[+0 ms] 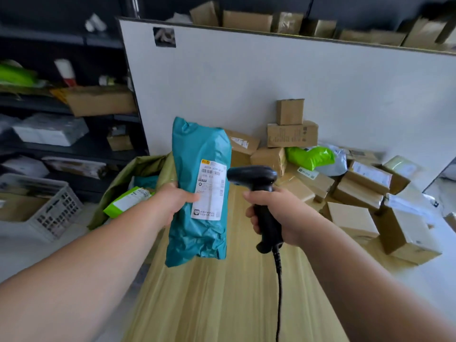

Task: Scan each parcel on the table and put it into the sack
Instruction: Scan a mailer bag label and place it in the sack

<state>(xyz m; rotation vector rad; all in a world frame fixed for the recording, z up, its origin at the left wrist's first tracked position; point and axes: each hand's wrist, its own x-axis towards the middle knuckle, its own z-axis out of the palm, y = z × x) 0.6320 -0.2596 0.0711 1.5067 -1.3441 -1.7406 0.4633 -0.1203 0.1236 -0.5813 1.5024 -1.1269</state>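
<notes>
Scanner cable [279, 292] cut by bottom edge, label print [209, 191] unreadable

A crumpled teal mailer parcel [197, 193] is held upright above the pale wooden surface [222, 292] by the left hand [172, 201], its white shipping label [209, 188] turned toward the holder. The right hand [278, 213] grips a black corded scanner [254, 175], whose head points at the label from just beside it. Brown cardboard parcels [345, 188] and a bright green bag [308, 156] lie heaped at the far right. On the left an olive sack [118, 183] stands open, with a green-and-white parcel [128, 199] and a second teal bag [145, 181] inside.
</notes>
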